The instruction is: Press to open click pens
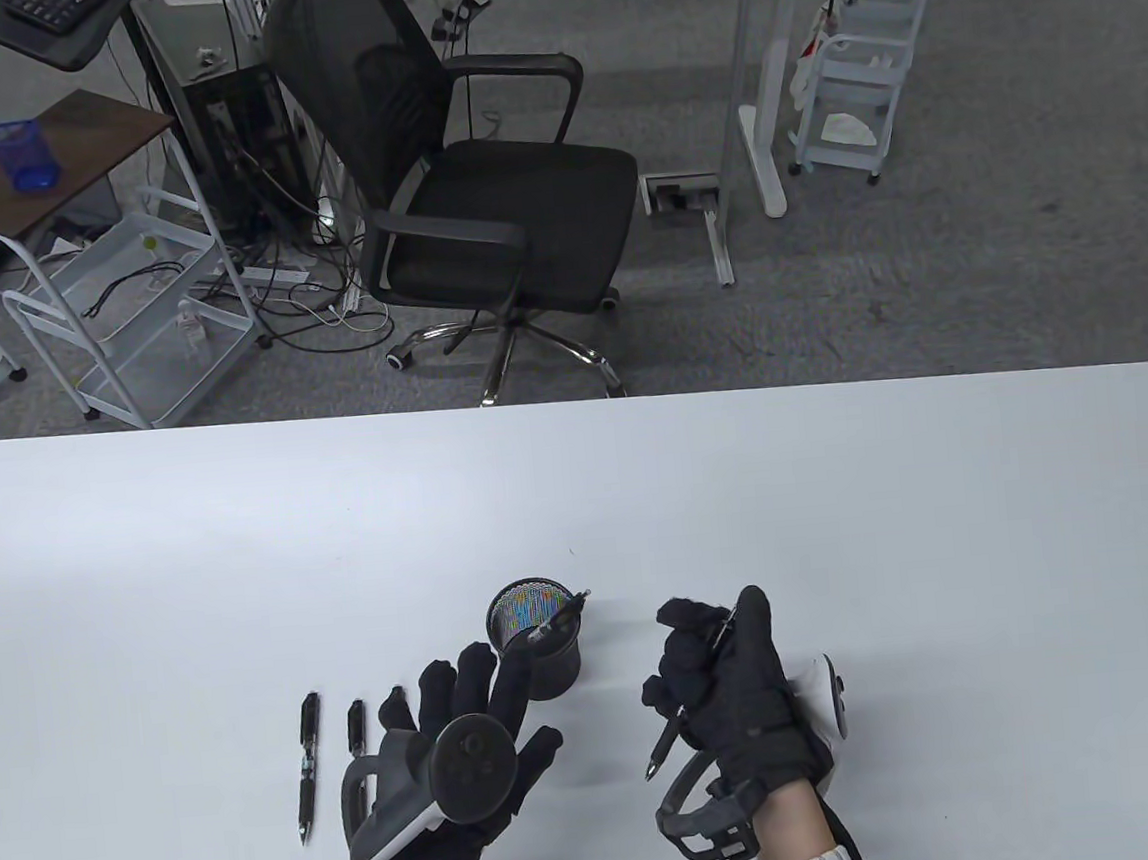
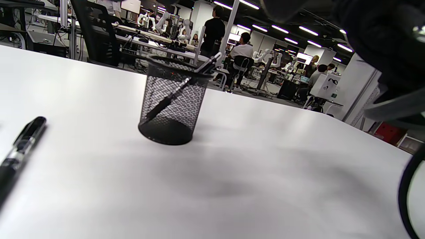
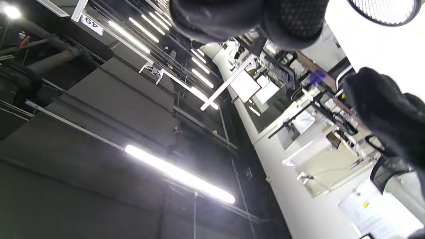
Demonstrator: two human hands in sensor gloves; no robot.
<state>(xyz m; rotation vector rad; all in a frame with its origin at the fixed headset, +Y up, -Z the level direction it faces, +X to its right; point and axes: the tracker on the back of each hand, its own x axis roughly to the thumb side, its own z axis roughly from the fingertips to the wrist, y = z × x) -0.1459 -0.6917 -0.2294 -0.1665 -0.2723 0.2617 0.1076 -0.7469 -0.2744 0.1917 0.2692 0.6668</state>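
Right hand (image 1: 732, 692) curled tight round pen (image 1: 665, 746) — tip down and free, thumb up near top end, likely ready to push button. Left hand (image 1: 460, 736) flat, fingers straight, holding nothing, resting just beside mesh cup (image 1: 536, 644). One pen (image 1: 559, 620) leaning inside cup. Two pens (image 1: 309, 764) flat on table (image 1: 844, 527), left of left hand — maybe waiting turn.

Standing in the way at lower centre: mesh cup (image 1: 536, 644), pen (image 1: 557, 620) leaning out. Lying at lower left: two pens (image 1: 307, 754). Leaving open table (image 1: 844, 527) across upper and right areas.
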